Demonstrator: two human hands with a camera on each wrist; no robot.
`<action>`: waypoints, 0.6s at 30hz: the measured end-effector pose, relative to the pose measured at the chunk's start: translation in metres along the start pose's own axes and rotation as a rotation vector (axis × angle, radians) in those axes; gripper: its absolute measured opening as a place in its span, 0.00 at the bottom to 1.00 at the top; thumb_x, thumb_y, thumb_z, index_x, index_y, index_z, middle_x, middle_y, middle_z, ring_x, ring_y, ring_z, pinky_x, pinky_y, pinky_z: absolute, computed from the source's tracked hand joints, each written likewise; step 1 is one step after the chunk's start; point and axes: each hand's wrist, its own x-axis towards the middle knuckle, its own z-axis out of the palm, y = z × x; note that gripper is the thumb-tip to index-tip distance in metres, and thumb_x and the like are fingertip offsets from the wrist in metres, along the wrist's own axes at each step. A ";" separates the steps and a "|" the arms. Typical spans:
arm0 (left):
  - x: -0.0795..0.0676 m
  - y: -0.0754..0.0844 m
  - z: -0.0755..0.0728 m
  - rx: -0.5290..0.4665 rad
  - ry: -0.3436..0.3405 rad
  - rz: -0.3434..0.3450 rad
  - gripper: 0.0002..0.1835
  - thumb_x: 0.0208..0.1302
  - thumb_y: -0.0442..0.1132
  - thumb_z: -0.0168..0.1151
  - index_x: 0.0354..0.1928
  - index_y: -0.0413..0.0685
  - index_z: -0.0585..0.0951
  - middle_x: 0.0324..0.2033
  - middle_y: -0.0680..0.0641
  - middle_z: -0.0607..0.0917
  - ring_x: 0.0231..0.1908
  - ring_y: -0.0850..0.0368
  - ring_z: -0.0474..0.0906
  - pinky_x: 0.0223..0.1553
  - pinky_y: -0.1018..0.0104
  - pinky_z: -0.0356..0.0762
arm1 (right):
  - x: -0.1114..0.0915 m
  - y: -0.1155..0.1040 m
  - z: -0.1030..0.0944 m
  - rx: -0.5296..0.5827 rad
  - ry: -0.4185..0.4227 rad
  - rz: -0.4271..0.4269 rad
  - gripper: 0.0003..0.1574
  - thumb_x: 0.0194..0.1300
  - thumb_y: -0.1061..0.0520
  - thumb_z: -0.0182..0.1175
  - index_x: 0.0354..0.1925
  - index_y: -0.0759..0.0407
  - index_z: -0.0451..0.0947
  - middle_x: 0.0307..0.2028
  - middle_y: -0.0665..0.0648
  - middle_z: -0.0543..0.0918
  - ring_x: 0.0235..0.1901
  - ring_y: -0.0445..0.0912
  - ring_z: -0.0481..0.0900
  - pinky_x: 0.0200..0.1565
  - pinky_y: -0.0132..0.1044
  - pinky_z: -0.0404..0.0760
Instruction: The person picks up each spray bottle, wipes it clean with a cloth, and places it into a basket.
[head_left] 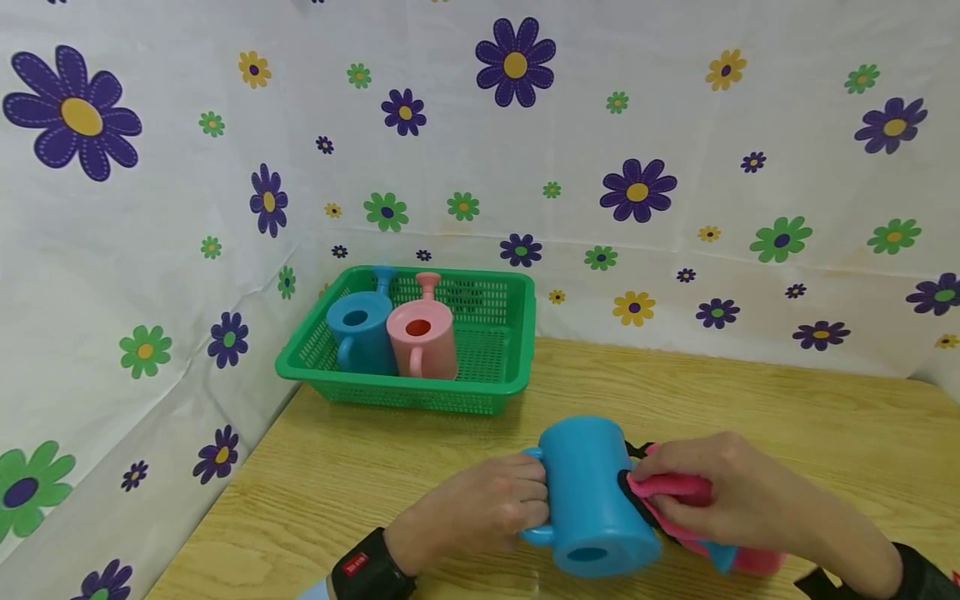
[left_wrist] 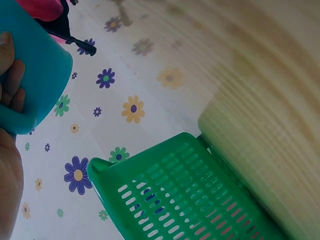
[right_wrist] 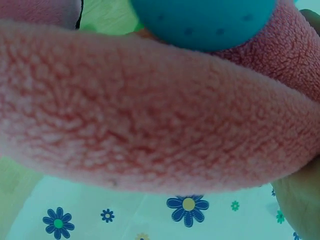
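A blue toy watering can [head_left: 592, 496] lies tipped over the table, its holed top facing down toward me. My left hand [head_left: 506, 500] has its fingers curled round the can's handle [head_left: 536, 536]. In my right hand [head_left: 723, 487] is a bunched pink fleecy cloth [head_left: 675, 487] with black edging, pressed to the can's right side. The cloth covers much of the spout; the blue sprinkler head [head_left: 722, 557] shows below it. In the right wrist view the cloth [right_wrist: 150, 115] fills the middle, with the sprinkler head [right_wrist: 205, 20] above it.
A green slatted basket [head_left: 420, 404] stands at the table's back left. Inside it, a blue watering can [head_left: 367, 333] and a pink watering can [head_left: 431, 342] sit upright side by side. A flower-patterned sheet [head_left: 450, 150] hangs behind and to the left of the wooden table [head_left: 337, 467].
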 end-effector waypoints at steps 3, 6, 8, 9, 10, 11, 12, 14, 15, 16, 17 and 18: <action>-0.002 -0.002 0.000 0.002 0.005 -0.007 0.13 0.58 0.30 0.65 0.20 0.52 0.76 0.19 0.56 0.74 0.29 0.62 0.67 0.35 0.71 0.66 | -0.001 -0.005 -0.001 -0.010 -0.039 0.046 0.22 0.48 0.63 0.73 0.43 0.48 0.82 0.32 0.48 0.87 0.26 0.34 0.79 0.23 0.27 0.84; -0.003 -0.004 -0.001 0.016 0.012 0.000 0.13 0.56 0.29 0.64 0.19 0.52 0.76 0.18 0.56 0.73 0.29 0.61 0.67 0.35 0.70 0.66 | -0.001 -0.009 -0.001 -0.017 -0.070 0.086 0.21 0.48 0.61 0.75 0.42 0.46 0.82 0.31 0.46 0.87 0.26 0.34 0.79 0.23 0.28 0.84; -0.004 -0.005 -0.001 0.014 0.012 -0.003 0.13 0.56 0.29 0.64 0.19 0.52 0.76 0.18 0.55 0.74 0.29 0.61 0.67 0.36 0.70 0.67 | -0.002 -0.011 -0.002 -0.015 -0.083 0.095 0.21 0.48 0.60 0.75 0.41 0.45 0.81 0.31 0.45 0.86 0.26 0.34 0.78 0.23 0.29 0.84; -0.004 -0.005 -0.001 0.011 0.011 -0.005 0.13 0.57 0.29 0.64 0.20 0.52 0.77 0.18 0.55 0.74 0.29 0.61 0.68 0.36 0.70 0.67 | -0.002 -0.011 -0.002 -0.012 -0.086 0.098 0.21 0.48 0.60 0.75 0.41 0.44 0.81 0.30 0.45 0.86 0.26 0.34 0.78 0.23 0.29 0.84; -0.005 -0.005 -0.001 0.010 0.008 -0.007 0.12 0.57 0.29 0.64 0.20 0.52 0.77 0.18 0.55 0.74 0.29 0.61 0.68 0.36 0.70 0.67 | -0.002 -0.012 -0.002 -0.008 -0.089 0.092 0.21 0.48 0.60 0.75 0.41 0.44 0.81 0.30 0.44 0.86 0.26 0.33 0.78 0.23 0.28 0.83; -0.005 -0.005 -0.001 0.006 0.006 -0.011 0.12 0.57 0.29 0.64 0.20 0.52 0.77 0.19 0.55 0.74 0.29 0.61 0.68 0.36 0.70 0.67 | -0.003 -0.012 -0.002 -0.004 -0.091 0.086 0.21 0.49 0.60 0.74 0.40 0.44 0.81 0.30 0.44 0.86 0.26 0.33 0.78 0.23 0.28 0.83; -0.006 -0.006 -0.002 0.004 0.004 -0.012 0.12 0.56 0.29 0.64 0.20 0.52 0.78 0.19 0.55 0.75 0.29 0.61 0.68 0.36 0.70 0.68 | -0.003 -0.012 -0.002 0.000 -0.093 0.079 0.20 0.49 0.60 0.74 0.40 0.44 0.81 0.30 0.44 0.86 0.26 0.33 0.78 0.23 0.27 0.83; -0.007 -0.006 -0.002 0.002 0.000 -0.015 0.12 0.55 0.28 0.64 0.20 0.52 0.78 0.19 0.55 0.75 0.29 0.61 0.68 0.36 0.70 0.68 | -0.003 -0.013 -0.002 0.009 -0.096 0.067 0.20 0.50 0.60 0.74 0.40 0.44 0.81 0.30 0.44 0.86 0.26 0.33 0.78 0.23 0.26 0.82; -0.007 -0.006 -0.002 0.000 0.000 -0.016 0.12 0.55 0.28 0.64 0.20 0.51 0.78 0.19 0.55 0.75 0.29 0.61 0.68 0.36 0.70 0.68 | -0.003 -0.013 -0.002 0.016 -0.098 0.062 0.19 0.50 0.60 0.74 0.40 0.44 0.81 0.31 0.45 0.86 0.26 0.33 0.78 0.24 0.26 0.82; -0.008 -0.006 -0.002 -0.001 0.000 -0.017 0.12 0.54 0.27 0.64 0.20 0.51 0.78 0.19 0.55 0.75 0.29 0.61 0.68 0.36 0.70 0.68 | -0.003 -0.014 -0.002 0.022 -0.103 0.061 0.19 0.51 0.59 0.74 0.40 0.44 0.81 0.31 0.45 0.86 0.26 0.34 0.78 0.24 0.27 0.83; -0.008 -0.007 -0.002 -0.003 0.000 -0.019 0.12 0.53 0.27 0.64 0.20 0.51 0.78 0.19 0.55 0.75 0.29 0.61 0.68 0.36 0.70 0.68 | -0.003 -0.014 -0.002 0.025 -0.109 0.065 0.18 0.51 0.58 0.74 0.40 0.44 0.82 0.31 0.45 0.86 0.27 0.34 0.79 0.25 0.28 0.84; -0.008 -0.007 -0.001 -0.002 0.000 -0.020 0.12 0.53 0.26 0.64 0.20 0.51 0.78 0.19 0.55 0.75 0.29 0.61 0.68 0.36 0.70 0.68 | -0.003 -0.014 -0.002 0.031 -0.113 0.066 0.18 0.51 0.58 0.74 0.40 0.44 0.82 0.32 0.45 0.87 0.27 0.34 0.79 0.25 0.29 0.84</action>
